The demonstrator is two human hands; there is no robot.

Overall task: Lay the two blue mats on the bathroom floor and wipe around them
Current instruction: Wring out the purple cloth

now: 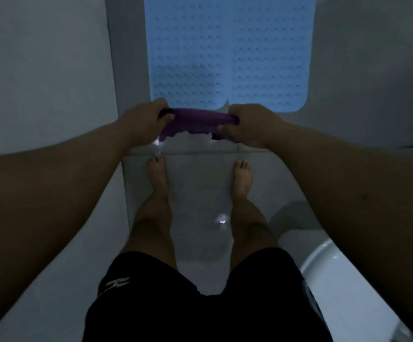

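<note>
Both hands grip a purple cloth, left hand and right hand curled round its ends, the cloth bunched between them above the floor. One blue mat lies flat on the floor ahead. Bare feet stand on what may be a second mat, dim and hard to tell. White fixture at right.

We see a narrow strip of floor between two pale walls; the left wall and the right wall close in on both sides; a blue mat covers the far floor; bare feet stand on the near floor; a white toilet blocks the near right corner.
</note>
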